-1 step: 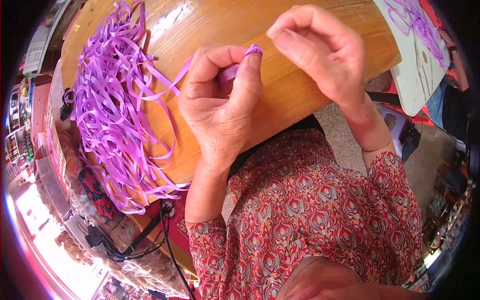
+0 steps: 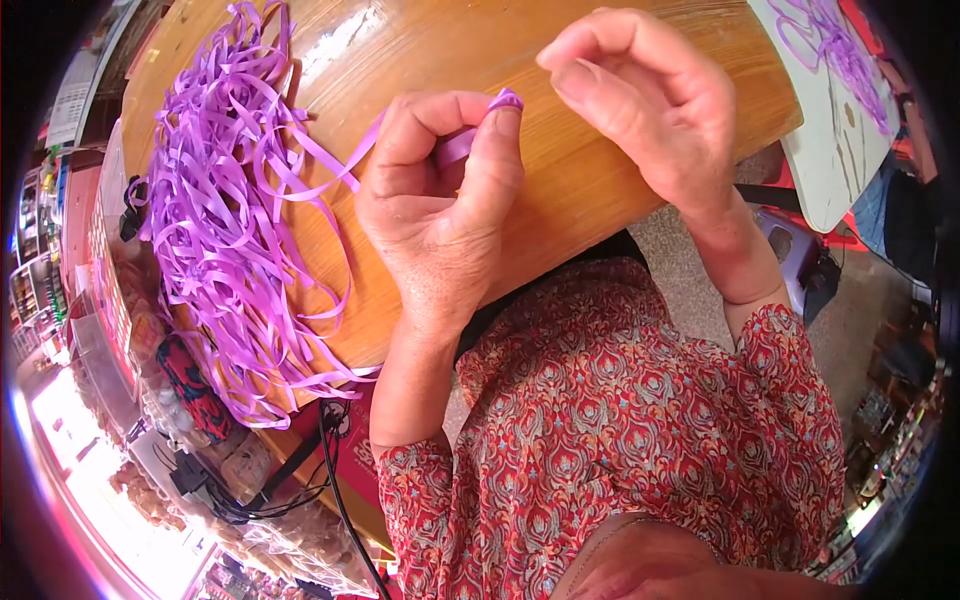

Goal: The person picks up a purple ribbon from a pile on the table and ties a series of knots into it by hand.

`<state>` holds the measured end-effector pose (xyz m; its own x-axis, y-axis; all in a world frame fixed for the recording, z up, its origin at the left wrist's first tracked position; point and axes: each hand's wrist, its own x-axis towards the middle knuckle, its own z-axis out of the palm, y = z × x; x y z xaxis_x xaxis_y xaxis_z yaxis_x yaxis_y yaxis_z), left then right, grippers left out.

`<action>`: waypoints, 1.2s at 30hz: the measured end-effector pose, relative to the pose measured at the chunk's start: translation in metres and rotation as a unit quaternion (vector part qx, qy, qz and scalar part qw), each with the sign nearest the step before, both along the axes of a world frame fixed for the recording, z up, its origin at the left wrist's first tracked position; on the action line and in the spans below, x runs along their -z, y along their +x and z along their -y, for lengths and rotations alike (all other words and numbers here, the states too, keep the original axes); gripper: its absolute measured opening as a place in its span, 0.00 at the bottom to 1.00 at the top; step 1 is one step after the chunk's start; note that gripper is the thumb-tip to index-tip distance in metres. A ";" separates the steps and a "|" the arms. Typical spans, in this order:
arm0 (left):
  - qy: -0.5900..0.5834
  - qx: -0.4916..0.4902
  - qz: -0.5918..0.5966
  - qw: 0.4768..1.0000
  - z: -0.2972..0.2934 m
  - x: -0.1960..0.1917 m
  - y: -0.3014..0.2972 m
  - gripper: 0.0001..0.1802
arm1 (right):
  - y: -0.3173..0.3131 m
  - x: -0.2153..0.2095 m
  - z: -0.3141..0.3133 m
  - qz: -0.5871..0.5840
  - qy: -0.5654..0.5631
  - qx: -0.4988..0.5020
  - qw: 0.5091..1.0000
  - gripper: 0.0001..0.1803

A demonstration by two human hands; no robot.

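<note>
My left hand (image 2: 435,200) is closed, its thumb and forefinger pinching a small folded bit of purple ribbon (image 2: 507,99) at the tips. A length of the same ribbon runs through the curled fingers and out to the left, toward a large tangled heap of purple ribbon (image 2: 230,200) on the wooden table. My right hand (image 2: 655,110) is raised to the right of the left one, apart from it. Its thumb and forefinger come together in a pinch; anything between them is too small to make out.
Beneath both hands is the wooden table (image 2: 390,310). More purple ribbon (image 2: 845,60) lies on a white table (image 2: 835,170) at the far right, with part of another person beside it. Black cables (image 2: 255,500) hang at the lower left, near bagged goods.
My right hand has shifted very slightly to the right, away from the left hand. The left hand keeps its pinch on the ribbon.
</note>
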<state>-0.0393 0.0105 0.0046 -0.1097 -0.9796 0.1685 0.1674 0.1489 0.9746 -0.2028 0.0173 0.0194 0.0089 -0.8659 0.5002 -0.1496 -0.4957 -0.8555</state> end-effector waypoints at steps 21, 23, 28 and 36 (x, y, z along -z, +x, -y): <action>-0.064 0.063 0.003 0.996 0.003 0.002 0.005 0.05 | 0.008 0.009 0.001 0.207 0.231 -0.142 0.940 0.03; -0.066 0.070 -0.033 0.995 0.004 0.006 0.006 0.06 | 0.008 0.010 0.000 0.254 0.257 -0.167 0.917 0.03; -0.011 0.084 -0.142 0.986 0.004 0.009 0.006 0.07 | 0.020 0.007 -0.003 0.253 0.167 -0.124 0.945 0.04; 0.040 0.080 -0.163 0.983 0.003 0.008 0.007 0.06 | 0.014 0.014 0.006 -0.040 -0.174 0.022 0.984 0.07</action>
